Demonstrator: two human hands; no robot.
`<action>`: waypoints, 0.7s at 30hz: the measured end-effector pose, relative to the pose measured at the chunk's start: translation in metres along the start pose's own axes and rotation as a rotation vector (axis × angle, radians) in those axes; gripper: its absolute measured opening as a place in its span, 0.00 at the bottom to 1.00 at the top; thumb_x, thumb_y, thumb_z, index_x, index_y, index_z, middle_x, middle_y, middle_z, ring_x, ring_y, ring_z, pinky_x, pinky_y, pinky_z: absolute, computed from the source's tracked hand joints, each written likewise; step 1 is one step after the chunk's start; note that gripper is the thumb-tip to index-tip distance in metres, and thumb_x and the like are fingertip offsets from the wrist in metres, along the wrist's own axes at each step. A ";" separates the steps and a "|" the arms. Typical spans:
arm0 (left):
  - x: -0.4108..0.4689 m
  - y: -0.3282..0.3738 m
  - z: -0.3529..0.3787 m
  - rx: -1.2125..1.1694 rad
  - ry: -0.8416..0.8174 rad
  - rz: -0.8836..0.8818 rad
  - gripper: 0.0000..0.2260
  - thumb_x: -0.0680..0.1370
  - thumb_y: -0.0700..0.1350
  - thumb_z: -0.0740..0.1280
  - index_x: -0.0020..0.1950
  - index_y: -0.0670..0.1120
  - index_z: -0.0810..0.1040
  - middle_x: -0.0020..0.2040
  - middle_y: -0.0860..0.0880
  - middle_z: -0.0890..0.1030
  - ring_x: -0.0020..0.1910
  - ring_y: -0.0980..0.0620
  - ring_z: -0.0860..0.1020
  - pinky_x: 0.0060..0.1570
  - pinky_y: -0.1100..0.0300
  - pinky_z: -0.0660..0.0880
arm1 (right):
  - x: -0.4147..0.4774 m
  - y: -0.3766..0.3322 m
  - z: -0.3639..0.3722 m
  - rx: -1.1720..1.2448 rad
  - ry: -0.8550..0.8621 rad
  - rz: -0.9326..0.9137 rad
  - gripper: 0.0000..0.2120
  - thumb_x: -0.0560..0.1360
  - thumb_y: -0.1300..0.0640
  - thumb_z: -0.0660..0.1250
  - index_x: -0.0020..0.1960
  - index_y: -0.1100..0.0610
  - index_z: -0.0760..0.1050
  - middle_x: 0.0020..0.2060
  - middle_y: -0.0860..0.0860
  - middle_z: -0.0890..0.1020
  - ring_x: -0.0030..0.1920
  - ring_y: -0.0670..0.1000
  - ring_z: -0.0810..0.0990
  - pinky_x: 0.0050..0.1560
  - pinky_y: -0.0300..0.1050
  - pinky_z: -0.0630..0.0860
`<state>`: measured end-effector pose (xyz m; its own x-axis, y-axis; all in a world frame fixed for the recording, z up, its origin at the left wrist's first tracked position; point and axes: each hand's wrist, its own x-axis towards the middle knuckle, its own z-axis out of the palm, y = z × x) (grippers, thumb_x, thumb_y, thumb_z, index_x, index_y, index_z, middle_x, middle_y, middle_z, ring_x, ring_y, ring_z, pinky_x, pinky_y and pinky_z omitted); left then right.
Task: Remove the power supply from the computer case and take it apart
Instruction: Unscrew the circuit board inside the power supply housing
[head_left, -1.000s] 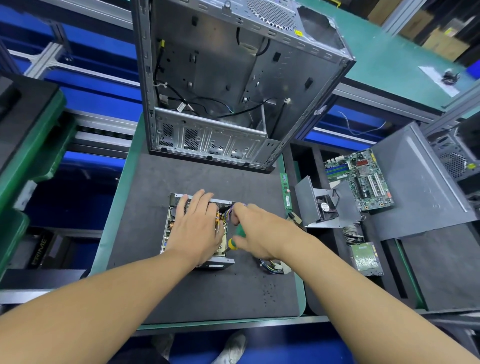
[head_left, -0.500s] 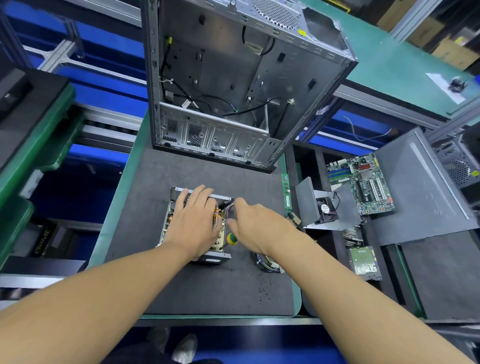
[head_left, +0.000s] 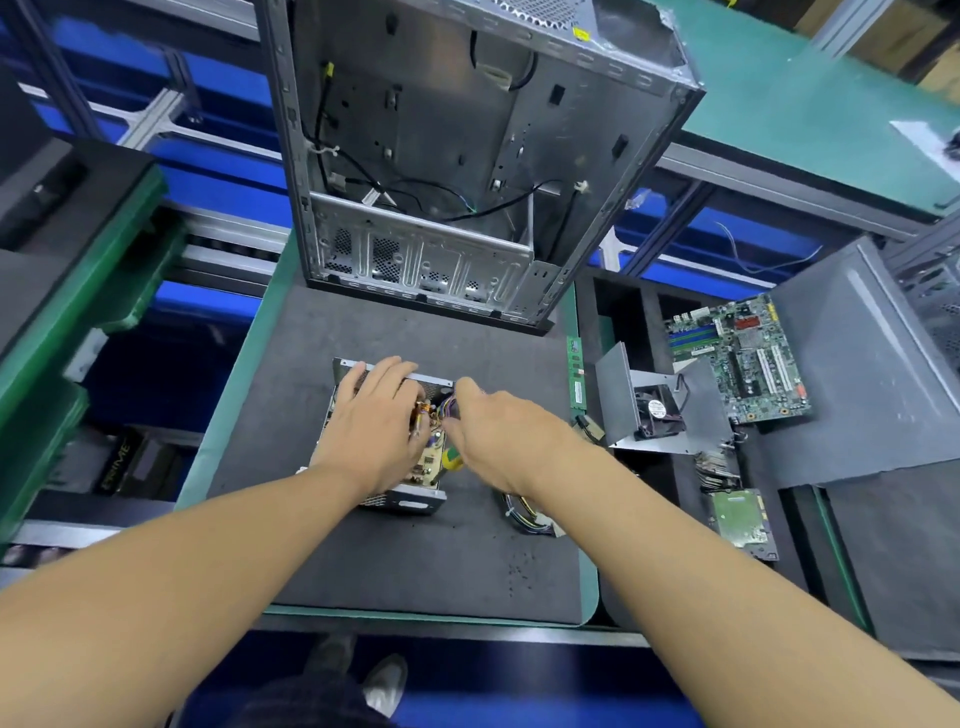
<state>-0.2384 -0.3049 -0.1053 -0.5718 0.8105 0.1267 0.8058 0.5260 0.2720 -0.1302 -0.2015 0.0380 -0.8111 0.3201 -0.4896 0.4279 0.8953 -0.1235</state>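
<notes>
The opened power supply (head_left: 415, 500) lies on the dark mat (head_left: 363, 561) in front of the empty computer case (head_left: 467, 156). Its circuit board and copper coil show between my hands. My left hand (head_left: 376, 423) rests flat on top of the unit, fingers straight, reaching its far rim. My right hand (head_left: 498, 428) grips a screwdriver with a green and yellow handle (head_left: 453, 458) at the unit's right side, next to a bundle of coloured wires. The screwdriver's tip is hidden. A second bundle of the supply's cables (head_left: 524, 514) lies under my right wrist.
Right of the mat lie a RAM stick (head_left: 574, 371), a metal bracket with a small fan (head_left: 654, 410), a motherboard (head_left: 743, 358), a grey side panel (head_left: 872, 374) and a drive (head_left: 740, 519). Green-edged trays stand at the left.
My right hand has crept slightly up and left along the unit's right side with the screwdriver. My left hand has stayed on the power supply.
</notes>
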 end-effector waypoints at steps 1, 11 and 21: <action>0.000 0.000 0.000 -0.002 0.012 -0.004 0.12 0.79 0.53 0.59 0.56 0.48 0.75 0.70 0.51 0.71 0.75 0.51 0.62 0.74 0.48 0.52 | 0.001 0.000 -0.002 0.021 -0.011 -0.015 0.06 0.82 0.54 0.55 0.55 0.56 0.62 0.53 0.58 0.73 0.46 0.61 0.75 0.44 0.51 0.69; -0.002 0.001 -0.003 -0.026 0.036 0.013 0.19 0.76 0.54 0.51 0.55 0.46 0.75 0.69 0.50 0.72 0.74 0.50 0.63 0.73 0.49 0.53 | -0.003 -0.009 0.002 -0.217 0.018 0.025 0.09 0.83 0.44 0.52 0.55 0.49 0.62 0.44 0.51 0.70 0.42 0.58 0.71 0.38 0.51 0.68; -0.001 -0.001 -0.002 -0.016 0.074 0.015 0.18 0.77 0.54 0.53 0.56 0.46 0.75 0.69 0.50 0.72 0.73 0.50 0.64 0.73 0.50 0.53 | 0.000 -0.005 -0.001 0.037 -0.086 0.054 0.17 0.79 0.43 0.57 0.60 0.53 0.61 0.52 0.52 0.63 0.53 0.59 0.69 0.45 0.51 0.65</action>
<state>-0.2384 -0.3066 -0.1041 -0.5704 0.7964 0.2012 0.8120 0.5097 0.2844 -0.1326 -0.2056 0.0395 -0.7497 0.3382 -0.5688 0.4858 0.8649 -0.1260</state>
